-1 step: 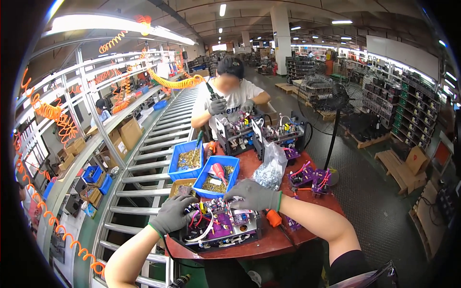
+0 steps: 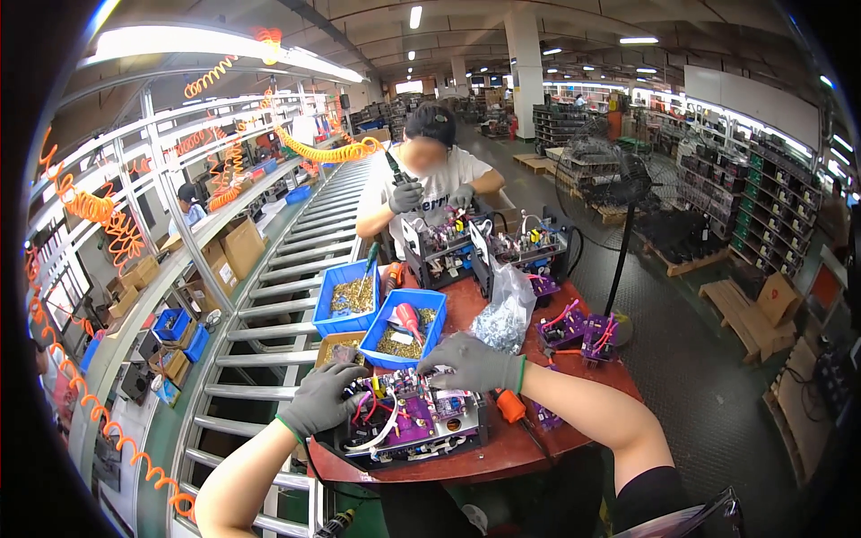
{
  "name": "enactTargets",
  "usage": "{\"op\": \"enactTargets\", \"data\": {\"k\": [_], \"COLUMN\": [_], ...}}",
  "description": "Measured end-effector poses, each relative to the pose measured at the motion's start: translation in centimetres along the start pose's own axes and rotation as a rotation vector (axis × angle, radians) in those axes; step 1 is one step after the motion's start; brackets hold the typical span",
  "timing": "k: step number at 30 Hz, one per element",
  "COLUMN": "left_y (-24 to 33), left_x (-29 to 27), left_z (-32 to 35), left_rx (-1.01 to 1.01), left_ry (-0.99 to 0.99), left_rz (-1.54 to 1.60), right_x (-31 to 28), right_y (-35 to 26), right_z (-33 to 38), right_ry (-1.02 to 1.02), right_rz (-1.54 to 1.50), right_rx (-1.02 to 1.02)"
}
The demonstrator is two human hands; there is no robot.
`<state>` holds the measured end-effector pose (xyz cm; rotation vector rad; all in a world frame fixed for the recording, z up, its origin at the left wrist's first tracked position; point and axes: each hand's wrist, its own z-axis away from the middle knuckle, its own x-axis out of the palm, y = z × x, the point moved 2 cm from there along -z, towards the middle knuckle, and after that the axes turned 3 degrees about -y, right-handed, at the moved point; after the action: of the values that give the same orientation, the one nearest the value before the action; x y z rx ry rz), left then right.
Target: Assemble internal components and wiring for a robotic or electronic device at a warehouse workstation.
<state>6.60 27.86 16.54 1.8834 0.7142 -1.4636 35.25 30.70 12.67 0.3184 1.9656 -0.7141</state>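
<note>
A black electronics assembly (image 2: 421, 429) with purple circuit boards and coloured wires lies on the red-brown round table (image 2: 529, 453) right in front of me. My left hand (image 2: 321, 399), in a grey glove, grips the assembly's left end. The gloved fingers of my right hand (image 2: 471, 363) curl down over its far top edge. An orange-handled screwdriver (image 2: 509, 405) lies on the table just under my right wrist.
Two blue bins (image 2: 348, 316) (image 2: 429, 334) of brass screws stand behind the assembly, one holding a red-handled tool (image 2: 408, 318). A clear plastic bag (image 2: 504, 314) and purple boards (image 2: 578, 327) lie to the right. A co-worker (image 2: 430, 184) works opposite. A roller conveyor (image 2: 269, 341) runs along the left, and a floor fan (image 2: 610, 179) stands at the right.
</note>
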Motion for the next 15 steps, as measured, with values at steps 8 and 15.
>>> {"op": "enactTargets", "data": {"k": [8,15], "left_y": [-0.7,-0.9], "left_x": [0.0,-2.4], "left_z": [-0.1,-0.6], "left_rx": [0.02,0.055], "left_ry": [0.083,0.4], "left_rz": [0.108,0.207], "right_x": [-1.3,-3.6], "right_y": [-0.6,-3.8], "right_z": [-0.8,-2.2], "right_ry": [-0.107,0.16], "right_rz": [-0.03,0.063], "right_rx": [0.016,-0.134]}}
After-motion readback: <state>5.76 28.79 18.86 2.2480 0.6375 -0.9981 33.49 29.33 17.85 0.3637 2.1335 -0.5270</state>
